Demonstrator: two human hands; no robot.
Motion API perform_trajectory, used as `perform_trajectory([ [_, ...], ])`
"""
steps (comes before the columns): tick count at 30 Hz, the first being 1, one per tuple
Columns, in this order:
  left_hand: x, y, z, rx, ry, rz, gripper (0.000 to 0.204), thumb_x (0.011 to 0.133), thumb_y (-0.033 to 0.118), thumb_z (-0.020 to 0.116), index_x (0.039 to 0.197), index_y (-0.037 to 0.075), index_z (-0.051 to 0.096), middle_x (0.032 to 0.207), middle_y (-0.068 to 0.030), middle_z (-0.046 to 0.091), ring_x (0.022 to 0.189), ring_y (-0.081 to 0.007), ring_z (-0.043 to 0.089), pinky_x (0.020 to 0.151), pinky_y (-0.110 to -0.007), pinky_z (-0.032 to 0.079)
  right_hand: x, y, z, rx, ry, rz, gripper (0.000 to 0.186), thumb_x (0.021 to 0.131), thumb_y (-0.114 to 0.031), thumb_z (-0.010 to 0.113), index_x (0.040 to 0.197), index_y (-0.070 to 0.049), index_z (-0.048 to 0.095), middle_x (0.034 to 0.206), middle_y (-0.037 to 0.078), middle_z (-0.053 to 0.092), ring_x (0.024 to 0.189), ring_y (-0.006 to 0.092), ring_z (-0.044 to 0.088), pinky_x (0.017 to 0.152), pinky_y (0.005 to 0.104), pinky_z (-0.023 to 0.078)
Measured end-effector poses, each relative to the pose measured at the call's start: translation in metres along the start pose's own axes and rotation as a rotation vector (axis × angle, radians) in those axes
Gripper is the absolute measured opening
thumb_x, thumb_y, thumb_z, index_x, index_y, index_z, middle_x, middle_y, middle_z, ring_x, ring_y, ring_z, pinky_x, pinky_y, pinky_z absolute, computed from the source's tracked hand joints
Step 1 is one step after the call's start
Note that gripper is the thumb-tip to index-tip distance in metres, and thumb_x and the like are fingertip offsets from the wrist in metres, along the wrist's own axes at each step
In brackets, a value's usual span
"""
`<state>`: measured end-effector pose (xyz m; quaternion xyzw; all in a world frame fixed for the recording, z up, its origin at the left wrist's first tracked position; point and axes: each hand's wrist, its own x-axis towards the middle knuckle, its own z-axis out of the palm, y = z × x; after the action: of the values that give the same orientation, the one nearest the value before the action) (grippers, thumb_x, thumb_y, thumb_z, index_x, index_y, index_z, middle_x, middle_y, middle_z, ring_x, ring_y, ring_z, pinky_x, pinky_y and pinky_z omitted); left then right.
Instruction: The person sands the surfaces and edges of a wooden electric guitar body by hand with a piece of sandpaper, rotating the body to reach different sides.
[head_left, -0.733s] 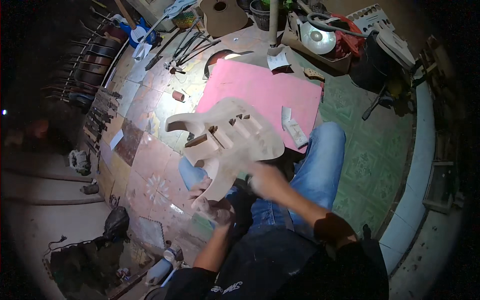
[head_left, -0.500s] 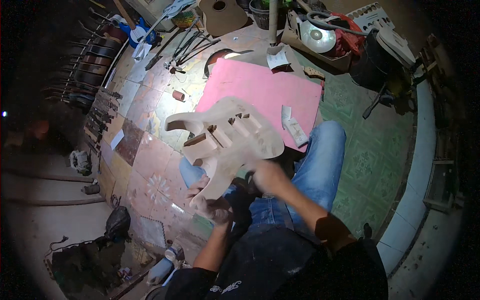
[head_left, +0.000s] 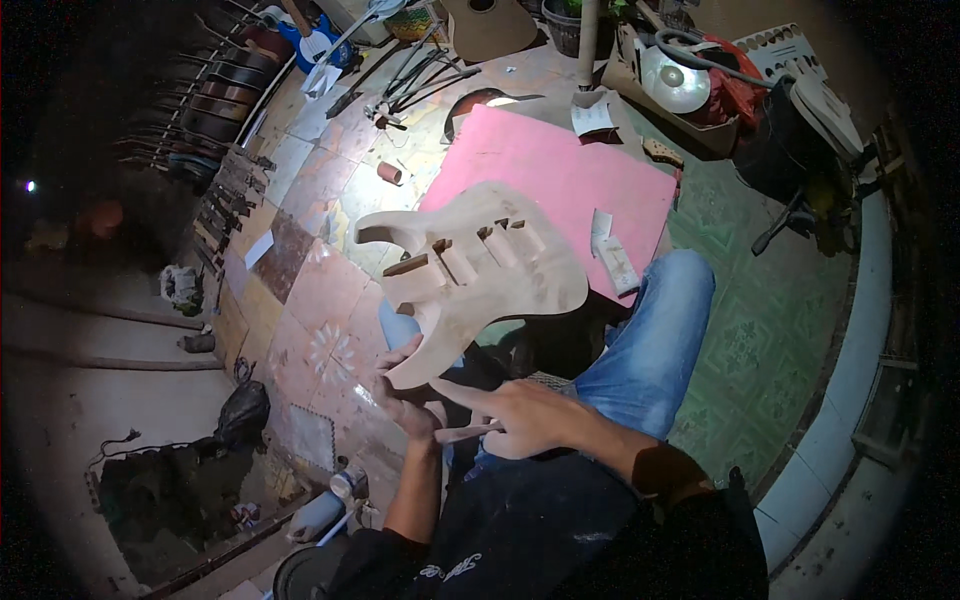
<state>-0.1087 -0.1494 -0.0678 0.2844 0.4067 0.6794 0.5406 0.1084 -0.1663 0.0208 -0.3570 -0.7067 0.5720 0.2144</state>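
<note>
Your L hand (head_left: 410, 408) grips the pale, bare-wood guitar body (head_left: 520, 285) by one horn, prob. steadying it; R hand (head_left: 525, 415) open nearby.

This is a guitar workshop laid out on a tiled floor (head_left: 325, 285): a bare guitar body (head_left: 490, 287) with routed cavities is over the near left edge of a pink sheet (head_left: 560, 160), and a headstock (head_left: 662, 152) lies by that sheet's far right corner. Along the floor's far left edge stand a row of guitars (head_left: 218, 105) and a blue guitar (head_left: 318, 45), with an acoustic body (head_left: 490, 32) at its far edge.
</note>
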Motion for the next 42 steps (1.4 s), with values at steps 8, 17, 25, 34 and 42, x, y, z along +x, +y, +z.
perform_trajectory([
  [8, 0.005, 0.032, 0.004, 0.154, -0.211, -0.198, 0.052, 0.099, 0.046, 0.057, 0.130, 0.005, 0.049, 0.133, -0.0215, 0.056, 0.138, -0.0349, 0.047, 0.111, -0.047, 0.039, 0.020, 0.023, 0.016, -0.336, 0.100, 0.050, 0.099, 0.072, -0.008, 0.061, 0.161, -0.023, 0.023, 0.082, 0.022, 0.071, 0.074, 0.0432, 0.070, 0.074, 0.0532, 0.057],
  [17, 0.000, 0.029, 0.010, 0.283, -0.116, -0.202, 0.056, 0.088, 0.014, 0.072, 0.136, 0.006, 0.044, 0.131, -0.0176, 0.055, 0.128, -0.0318, 0.053, 0.097, -0.041, 0.053, 0.015, 0.128, -0.014, -0.325, 0.436, 0.657, 0.095, 0.079, -0.018, 0.063, 0.162, -0.025, 0.018, 0.105, 0.031, 0.069, 0.100, 0.0489, 0.067, 0.092, 0.0533, 0.053],
  [25, 0.013, -0.003, -0.017, 0.088, 0.076, -0.267, 0.052, 0.085, 0.018, 0.063, 0.133, 0.006, 0.050, 0.099, -0.0098, 0.060, 0.093, -0.0255, 0.064, 0.087, -0.043, 0.056, -0.027, 0.238, -0.024, -0.181, 0.658, 0.724, 0.082, 0.075, -0.017, 0.066, 0.153, -0.005, 0.040, 0.101, 0.026, 0.073, 0.096, 0.0383, 0.071, 0.080, 0.0451, 0.056],
  [34, 0.051, -0.025, -0.015, -0.009, 0.181, -0.264, 0.034, 0.075, 0.022, 0.061, 0.104, 0.006, 0.062, 0.099, -0.0124, 0.065, 0.095, -0.0321, 0.067, 0.084, -0.046, 0.057, -0.029, 0.212, -0.035, 0.455, 0.907, 0.631, 0.058, 0.087, -0.017, 0.065, 0.137, 0.008, 0.053, 0.099, 0.012, 0.075, 0.066, 0.0122, 0.063, 0.049, 0.0265, 0.047],
  [42, 0.096, -0.144, 0.019, -0.342, 0.206, -0.367, 0.041, 0.073, 0.017, 0.056, 0.109, -0.001, 0.062, 0.121, -0.0191, 0.065, 0.116, -0.0390, 0.061, 0.106, -0.052, 0.048, -0.031, 0.225, -0.040, 0.323, 0.992, 0.652, 0.048, 0.092, -0.024, 0.066, 0.131, 0.004, 0.061, 0.100, 0.012, 0.071, 0.068, 0.0118, 0.061, 0.051, 0.0270, 0.049],
])
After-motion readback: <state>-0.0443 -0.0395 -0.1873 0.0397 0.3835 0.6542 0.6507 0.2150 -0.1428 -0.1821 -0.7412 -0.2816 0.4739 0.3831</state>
